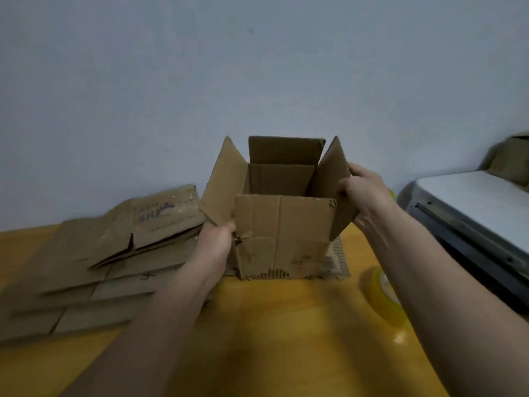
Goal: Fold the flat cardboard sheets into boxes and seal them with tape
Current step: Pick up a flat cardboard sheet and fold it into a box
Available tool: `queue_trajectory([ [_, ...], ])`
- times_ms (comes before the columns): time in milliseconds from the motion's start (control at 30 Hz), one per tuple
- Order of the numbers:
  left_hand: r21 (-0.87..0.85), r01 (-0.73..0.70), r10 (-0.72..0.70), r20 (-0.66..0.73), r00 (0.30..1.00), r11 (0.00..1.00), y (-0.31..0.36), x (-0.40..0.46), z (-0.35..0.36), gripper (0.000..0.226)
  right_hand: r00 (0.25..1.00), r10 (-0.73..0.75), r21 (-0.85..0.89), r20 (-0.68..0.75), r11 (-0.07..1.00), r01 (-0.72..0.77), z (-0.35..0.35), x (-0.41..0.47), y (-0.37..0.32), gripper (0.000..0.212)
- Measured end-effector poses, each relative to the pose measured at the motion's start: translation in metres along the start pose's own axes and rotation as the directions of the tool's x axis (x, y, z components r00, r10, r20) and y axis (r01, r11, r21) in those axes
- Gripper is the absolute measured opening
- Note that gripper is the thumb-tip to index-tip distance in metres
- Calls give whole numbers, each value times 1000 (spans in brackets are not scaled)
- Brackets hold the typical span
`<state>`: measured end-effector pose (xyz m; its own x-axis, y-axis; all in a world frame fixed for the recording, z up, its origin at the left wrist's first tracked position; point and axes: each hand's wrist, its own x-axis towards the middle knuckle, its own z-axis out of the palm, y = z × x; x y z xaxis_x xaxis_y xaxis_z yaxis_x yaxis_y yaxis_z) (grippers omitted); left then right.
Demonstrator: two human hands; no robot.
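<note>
Centre frame, my left hand (216,242) pinches the box (283,224) corner, my right hand (365,193) grips its right flap – I'd worry the worn cardboard tears if I pull hard.

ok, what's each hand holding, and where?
Both grip the open box: left hand at its near-left corner, right hand on the right top flap.

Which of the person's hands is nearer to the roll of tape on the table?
Right. The right hand grips the box's right flap, up and behind the tape roll. The left hand holds the box's left side, across the box from it.
</note>
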<state>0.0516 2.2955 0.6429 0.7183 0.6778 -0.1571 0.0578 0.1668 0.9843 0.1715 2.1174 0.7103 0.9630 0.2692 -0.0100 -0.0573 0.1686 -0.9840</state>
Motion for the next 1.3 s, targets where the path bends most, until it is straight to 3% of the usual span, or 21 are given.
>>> queue_trajectory([
  [200, -64, -54, 59, 66, 996, 996, 29, -79, -7, 25, 999, -15, -61, 30, 998, 17, -12, -64, -25, 32],
  [367, -14, 127, -127, 3, 992, 992, 35, -124, -23, 22, 980, 170, -173, 104, 973, -151, -20, -93, -29, 16],
  [500, -118, 211, -215, -22, 976, 970, 16, -134, -43, 16, 984, 159, -142, 78, 979, -146, -28, -96, -11, 21],
  [600, -234, 95, -147, -214, 966, 968, -7, -131, -53, 37, 988, 130, -141, 87, 983, -117, -35, -90, 4, 33],
  [667, -33, -83, 58, -475, 878, 996, -16, -129, -61, 65, 998, 9, -309, 69, 951, 13, -40, -86, 12, 53],
  [700, 167, -156, 223, -536, 814, 973, -17, -128, -65, 82, 992, -100, -518, 74, 846, 124, -44, -86, 15, 65],
  [733, 398, -220, 416, -517, 748, 891, -17, -128, -68, 95, 967, -216, -741, 132, 627, 241, -47, -86, 19, 69],
  [767, 633, -268, 609, -412, 678, 726, -16, -128, -69, 102, 916, -328, -880, 231, 331, 340, -49, -88, 24, 64],
  [800, 813, -303, 749, -225, 624, 497, -14, -128, -67, 102, 849, -392, -914, 354, 47, 403, -49, -92, 28, 54],
  [833, 893, -346, 788, -15, 616, 287, -10, -129, -64, 98, 796, -392, -885, 461, -145, 441, -49, -94, 31, 40],
  [867, 908, -394, 757, 156, 635, 144, -7, -128, -59, 93, 777, -367, -859, 512, -195, 473, -48, -97, 34, 27],
  [900, 900, -428, 700, 256, 667, 79, -4, -128, -55, 89, 768, -347, -840, 538, -139, 525, -48, -100, 38, 19],
  [933, 890, -448, 639, 298, 709, 82, -3, -126, -54, 84, 780, -336, -819, 528, 39, 572, -48, -106, 41, 20],
  [1000, 826, -486, 585, 252, 770, 284, -1, -123, -53, 71, 835, -316, -615, 450, 569, 546, -50, -118, 45, 39],
  [1033, 756, -517, 595, 213, 775, 402, -1, -122, -54, 63, 861, -308, -496, 405, 717, 489, -52, -122, 46, 49],
  [1067, 687, -542, 598, 193, 778, 484, -1, -121, -56, 56, 870, -296, -450, 395, 763, 463, -52, -126, 47, 56],
  [1133, 637, -557, 564, 223, 795, 533, 0, -118, -57, 51, 860, -267, -510, 434, 714, 479, -51, -131, 55, 54],
  [1300, 802, -540, 587, 316, 746, 255, 6, -108, -43, 60, 869, -276, -578, 411, 659, 482, -38, -126, 64, 68],
])
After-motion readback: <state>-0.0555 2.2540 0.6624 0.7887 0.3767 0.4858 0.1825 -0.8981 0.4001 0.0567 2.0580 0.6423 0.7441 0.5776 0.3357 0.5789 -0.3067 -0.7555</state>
